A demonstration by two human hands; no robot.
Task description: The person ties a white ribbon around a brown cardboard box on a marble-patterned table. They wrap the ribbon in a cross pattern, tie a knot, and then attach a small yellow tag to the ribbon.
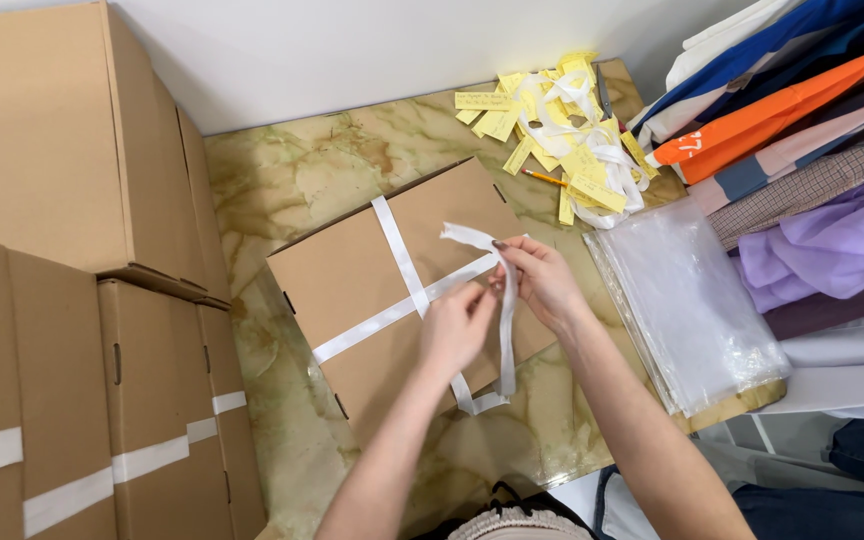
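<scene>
A marble-patterned table in green and tan stands against a plain white wall. At its middle lies a flat brown box, turned at a slant, with a white ribbon crossed over its lid. The left hand is closed on the ribbon just right of the crossing, fingers pinched around the band. The right hand pinches a loose length of the same ribbon at the box's right edge; from it one end sticks up and to the left, and a long loop hangs down over the near side of the box. On the left stand three larger brown cartons, one far and two near; the two near ones carry white bands across their fronts. At the far right of the table is a heap of yellow paper slips tangled with white ribbon scraps, too many to count, with one orange pencil beside it. To the right of the box lies a stack of clear plastic bags. Beyond the table's right edge is a pile of folded clothes in orange, blue, lilac and check.
</scene>
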